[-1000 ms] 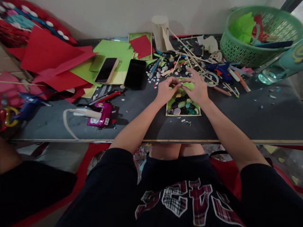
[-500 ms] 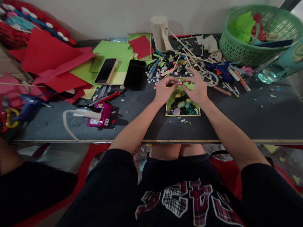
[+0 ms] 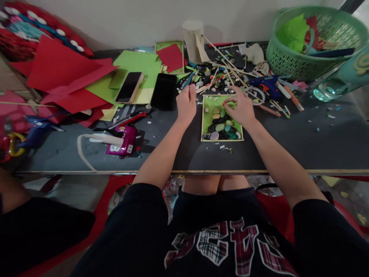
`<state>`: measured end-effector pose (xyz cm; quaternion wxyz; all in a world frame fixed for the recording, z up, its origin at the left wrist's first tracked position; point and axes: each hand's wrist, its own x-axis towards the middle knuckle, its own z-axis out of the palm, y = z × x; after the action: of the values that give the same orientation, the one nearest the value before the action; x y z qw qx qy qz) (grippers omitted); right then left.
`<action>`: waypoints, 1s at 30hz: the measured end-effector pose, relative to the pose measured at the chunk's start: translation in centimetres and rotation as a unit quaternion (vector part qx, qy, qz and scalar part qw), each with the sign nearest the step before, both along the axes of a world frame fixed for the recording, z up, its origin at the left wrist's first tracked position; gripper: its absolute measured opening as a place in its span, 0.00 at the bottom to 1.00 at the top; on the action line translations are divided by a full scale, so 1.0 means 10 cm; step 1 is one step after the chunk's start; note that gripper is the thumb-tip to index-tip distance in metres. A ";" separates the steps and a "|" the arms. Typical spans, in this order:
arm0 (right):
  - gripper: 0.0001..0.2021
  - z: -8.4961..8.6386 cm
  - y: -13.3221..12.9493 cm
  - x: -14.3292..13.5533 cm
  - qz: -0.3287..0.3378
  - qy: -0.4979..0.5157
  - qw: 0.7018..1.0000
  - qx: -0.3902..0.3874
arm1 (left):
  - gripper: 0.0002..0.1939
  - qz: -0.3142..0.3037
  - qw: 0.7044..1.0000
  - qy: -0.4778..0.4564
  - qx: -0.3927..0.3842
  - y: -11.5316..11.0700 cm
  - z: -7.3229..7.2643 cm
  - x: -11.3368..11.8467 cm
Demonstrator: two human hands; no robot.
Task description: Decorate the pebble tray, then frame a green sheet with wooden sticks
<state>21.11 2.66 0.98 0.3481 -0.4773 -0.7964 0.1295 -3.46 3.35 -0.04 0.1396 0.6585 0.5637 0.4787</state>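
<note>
A small shallow frame (image 3: 202, 123) with a green base lies flat before me, dark, green and pale pebbles (image 3: 220, 127) packed in its lower part. My right hand (image 3: 241, 109) is over the frame's right side, thumb and finger pinching a small red piece (image 3: 224, 103) above the green. What the piece is made of is too small to tell. To the left of the frame, my left hand (image 3: 187, 103) is raised with its fingers drawn together; whether it holds anything is hidden.
Behind the frame spreads a heap of pebbles, thin sticks and scraps (image 3: 213, 77). Two phones (image 3: 164, 91) lie to the left, near coloured paper and a purple power adapter (image 3: 122, 141). A blue glue gun (image 3: 268, 85), a green basket (image 3: 291, 63) and a bottle (image 3: 331, 86) are at right.
My hands have parted from their meeting point over the frame. The left moved left, off the frame; the right stayed near it with the red piece, uncovering the frame's upper part.
</note>
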 end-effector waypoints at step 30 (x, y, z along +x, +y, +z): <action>0.22 0.24 0.06 0.43 -0.130 -0.071 0.988 0.031 | 0.18 0.144 0.978 0.115 -0.101 -0.03 0.07 -0.22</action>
<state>25.39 3.29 3.43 0.3193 -0.5741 -0.7536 0.0245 -5.65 3.06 0.66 0.0691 0.6031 0.7105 0.3559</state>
